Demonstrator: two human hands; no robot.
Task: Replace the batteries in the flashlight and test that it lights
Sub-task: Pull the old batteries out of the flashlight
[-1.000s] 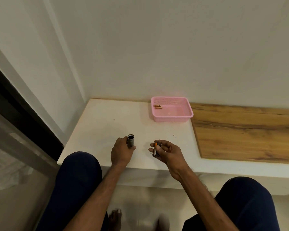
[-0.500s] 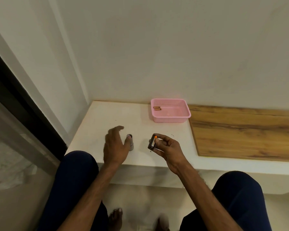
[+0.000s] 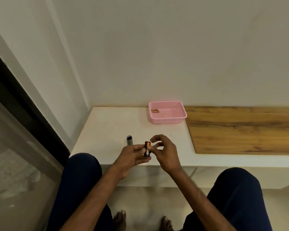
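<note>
The battery carrier (image 3: pixel 147 148), showing an orange cell, is being held over the surface (image 3: pixel 107 127) edge. The left hand (image 3: pixel 132 157) is curling its fingers around the carrier, and the right hand (image 3: pixel 165 152) is pinching its side. A cell swap seems to be happening, so polarity needs checking. The flashlight body (image 3: pixel 129 140) is standing just beyond, with the pink basket (image 3: pixel 182 114) farther back.

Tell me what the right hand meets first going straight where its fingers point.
The right hand points across at the holder gripped in the left hand; it seems to touch it, though depth is unclear.
</note>
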